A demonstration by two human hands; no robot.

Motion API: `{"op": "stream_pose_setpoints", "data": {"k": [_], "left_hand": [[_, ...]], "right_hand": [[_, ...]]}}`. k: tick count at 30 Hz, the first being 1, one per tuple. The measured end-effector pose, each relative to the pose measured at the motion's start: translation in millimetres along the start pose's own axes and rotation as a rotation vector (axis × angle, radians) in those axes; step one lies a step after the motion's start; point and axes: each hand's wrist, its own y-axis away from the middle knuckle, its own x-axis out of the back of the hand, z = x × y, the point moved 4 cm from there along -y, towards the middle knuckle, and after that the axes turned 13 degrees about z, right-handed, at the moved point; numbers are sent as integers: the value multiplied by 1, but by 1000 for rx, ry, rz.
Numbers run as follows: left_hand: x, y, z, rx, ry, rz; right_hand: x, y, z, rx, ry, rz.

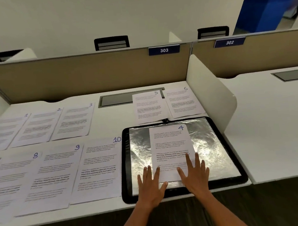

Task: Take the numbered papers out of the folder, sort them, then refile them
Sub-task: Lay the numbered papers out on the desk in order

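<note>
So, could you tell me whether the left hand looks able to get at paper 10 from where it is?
Probably yes: paper 10 lies uncovered just beside the left hand, which rests flat on the folder.

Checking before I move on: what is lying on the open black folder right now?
Only the white sheet numbered 4 lies on the black-rimmed folder's shiny silver lining. Left hand and right hand rest flat on its lower edge. Anything beneath the sheet is hidden.
</note>
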Motion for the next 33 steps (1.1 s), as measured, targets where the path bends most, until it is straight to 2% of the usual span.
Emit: {"op": "stream_pose_setpoints", "data": {"k": [6, 11, 15, 17, 20, 26, 33], "left_hand": [[-1, 2, 10, 43, 64, -6], [-4, 1, 14, 70, 126, 46], [0, -3, 14, 111, 373, 179], [3, -5, 14, 166, 512, 239], [10, -8, 17, 244, 692, 303], [15, -16, 12, 565, 874, 345], [29, -21, -1, 642, 885, 405]], "right_hand": [[4, -2, 11, -45, -182, 28], [11, -2, 14, -130, -506, 99], [27, 1, 10, -165, -707, 213], [32, -1, 9, -200, -771, 212], [33, -2, 11, -277, -816, 201], [38, -2, 7, -323, -868, 244], [39, -13, -1, -356, -949, 226]]}}
